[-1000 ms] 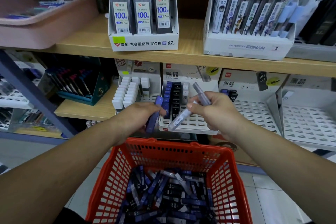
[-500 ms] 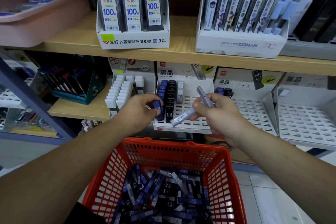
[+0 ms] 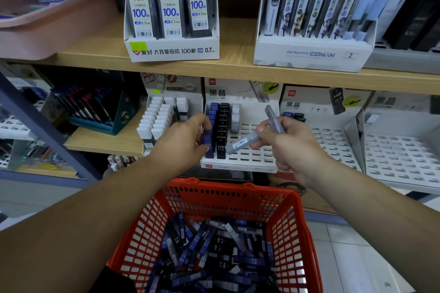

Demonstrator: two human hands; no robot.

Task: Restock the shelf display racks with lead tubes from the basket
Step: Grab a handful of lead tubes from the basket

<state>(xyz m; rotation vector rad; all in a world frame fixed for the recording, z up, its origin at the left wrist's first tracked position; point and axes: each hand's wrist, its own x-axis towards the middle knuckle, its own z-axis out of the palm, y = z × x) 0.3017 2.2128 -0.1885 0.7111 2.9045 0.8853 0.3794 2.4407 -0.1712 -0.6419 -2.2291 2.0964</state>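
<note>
Blue tube (image 3: 207, 146), pinched by the left hand (image 3: 183, 140), sits at the rack (image 3: 252, 160) front-left corner; it should go straight down, kept upright. Right hand (image 3: 288, 145) grips two grey tubes (image 3: 240, 144); more lie in the basket (image 3: 238, 189).

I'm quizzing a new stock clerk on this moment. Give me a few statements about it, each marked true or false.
1. The left hand pinches a blue tube at the front of the rack. True.
2. The right hand holds nothing. False: it grips two clear tubes.
3. The basket is empty. False: loose tubes lie piled in it.
4. In the rack, black tubes stand just right of the blue column. True.
5. Every slot of the rack is filled. False: most slots on its right side are bare.
</note>
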